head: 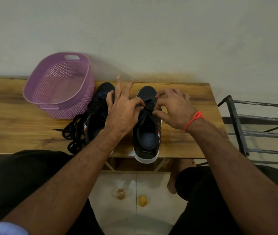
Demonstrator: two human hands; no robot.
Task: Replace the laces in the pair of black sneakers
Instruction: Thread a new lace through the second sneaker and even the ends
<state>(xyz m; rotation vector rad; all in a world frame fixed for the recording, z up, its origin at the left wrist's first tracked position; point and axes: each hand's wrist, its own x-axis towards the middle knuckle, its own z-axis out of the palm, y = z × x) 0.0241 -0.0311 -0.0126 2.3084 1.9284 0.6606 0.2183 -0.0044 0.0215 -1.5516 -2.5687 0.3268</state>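
Your left hand point(121, 109) and right hand point(174, 109) are both at the throat of the right shoe point(147, 126): the left pinches the lace point(147, 108) between thumb and a curled finger while its other fingers splay out straight toward the wall, and the right pinches the same lace from the other side with thumb and fingertips, a red thread point(194, 118) around its wrist. Whether you are tightening a knot or undoing one cannot be told from here. The right shoe sits at the near edge of the table point(16, 129), its white heel hanging slightly over; the left shoe point(99, 106) stands just beside it, partly behind your left forearm, with a loose pile of laces point(74, 133) on the table against its outer side. A purple basket point(58, 85), with nothing visible inside, stands further left, touching or nearly touching the left shoe. Expect the lace to be limp, light and fairly grippy, so it will bunch and twist rather than push; hold it close to the eyelet or by the stiff tip when feeding it, and pull in short, even draws. The shoe itself looks light with a soft upper and stiff sole, so it will likely slide or tip under a hard tug, especially with the heel overhanging. Steady it by the collar or sidewall, or nudge it further onto the table before pulling.
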